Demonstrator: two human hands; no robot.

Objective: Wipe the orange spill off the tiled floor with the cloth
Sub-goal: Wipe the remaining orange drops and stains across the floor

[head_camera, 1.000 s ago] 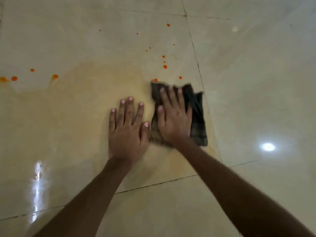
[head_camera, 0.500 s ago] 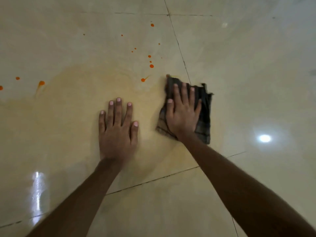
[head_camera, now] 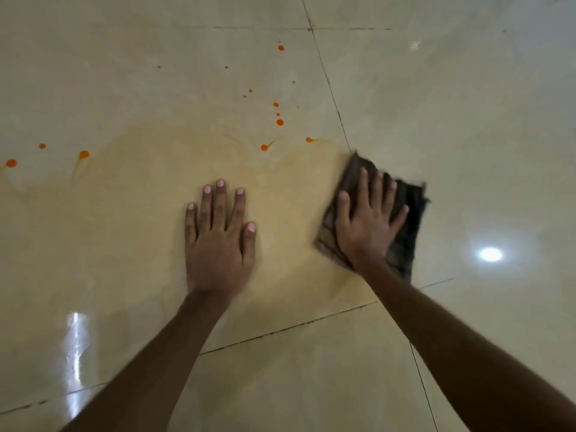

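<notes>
Cloth (head_camera: 406,241): soft, limp, light, probably glides easy on glossy tiled floor (head_camera: 467,120). Pinned flat under spread right hand (head_camera: 364,232); left hand (head_camera: 218,244) splayed flat, holding nothing. Best pressed mid-cloth.

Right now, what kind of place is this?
Likely an indoor room, which one I cannot tell: glossy beige floor tiles with dark grout lines, a round white light reflection on them, and a dark checked cloth pressed under the right hand.
</notes>
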